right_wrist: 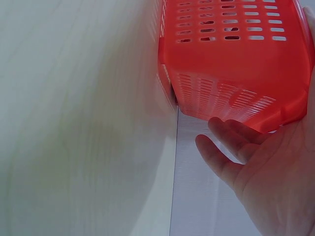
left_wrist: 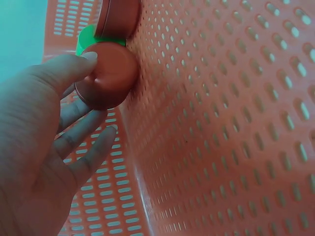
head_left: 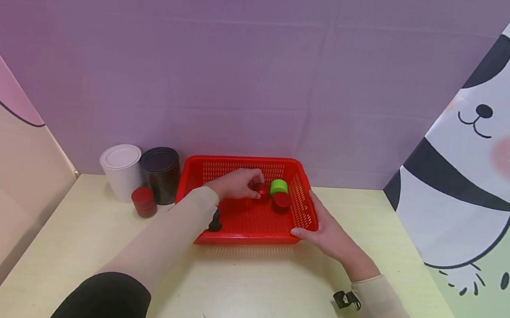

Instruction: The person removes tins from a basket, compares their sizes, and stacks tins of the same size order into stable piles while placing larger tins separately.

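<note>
A red plastic basket [head_left: 245,241] with slotted walls rests on the table. My left hand [head_left: 240,183] reaches inside and pinches a small round red container [left_wrist: 110,73], its thumb on one face and fingers around the far side. Right beside it are a green round container [head_left: 279,187] and another red round container [head_left: 281,202]. My right hand [head_left: 329,230] holds the basket's right side at the front corner, thumb over the rim. In the right wrist view its fingers [right_wrist: 221,162] lie outside the basket; the thumb is mostly hidden.
Left of the basket stand a white can [head_left: 120,170], a dark can [head_left: 159,174] and a red round container [head_left: 144,202]. A purple wall [head_left: 255,75] rises behind the table [head_left: 239,293]. A small black object [head_left: 216,221] shows beside the left forearm.
</note>
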Tool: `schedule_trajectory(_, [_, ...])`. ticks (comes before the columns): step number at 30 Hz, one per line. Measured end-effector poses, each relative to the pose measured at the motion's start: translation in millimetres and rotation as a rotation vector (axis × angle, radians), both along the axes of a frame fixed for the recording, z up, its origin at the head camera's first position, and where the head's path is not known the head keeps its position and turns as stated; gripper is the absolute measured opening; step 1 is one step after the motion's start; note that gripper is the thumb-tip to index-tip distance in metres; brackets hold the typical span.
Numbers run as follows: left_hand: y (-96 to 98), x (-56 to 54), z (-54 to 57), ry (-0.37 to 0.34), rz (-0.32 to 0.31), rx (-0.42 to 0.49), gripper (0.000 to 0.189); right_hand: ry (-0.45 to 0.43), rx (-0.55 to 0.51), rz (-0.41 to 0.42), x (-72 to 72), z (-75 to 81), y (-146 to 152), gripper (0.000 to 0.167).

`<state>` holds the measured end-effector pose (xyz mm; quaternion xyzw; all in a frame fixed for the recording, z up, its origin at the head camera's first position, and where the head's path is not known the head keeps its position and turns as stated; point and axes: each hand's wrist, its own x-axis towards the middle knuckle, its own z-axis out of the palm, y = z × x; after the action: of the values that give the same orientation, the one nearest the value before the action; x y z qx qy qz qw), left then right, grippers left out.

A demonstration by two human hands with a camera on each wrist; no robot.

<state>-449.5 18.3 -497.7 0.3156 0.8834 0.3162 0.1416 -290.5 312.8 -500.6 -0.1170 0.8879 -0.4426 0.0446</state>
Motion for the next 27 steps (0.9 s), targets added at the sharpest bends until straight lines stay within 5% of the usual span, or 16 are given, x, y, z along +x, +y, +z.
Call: schedule_trajectory(27, [-7.2,4.5,3.8,-0.023,0.011,-0.012,0.044,-0.004,0.006,-0.010,2.6,3.3,-5.2,0.119])
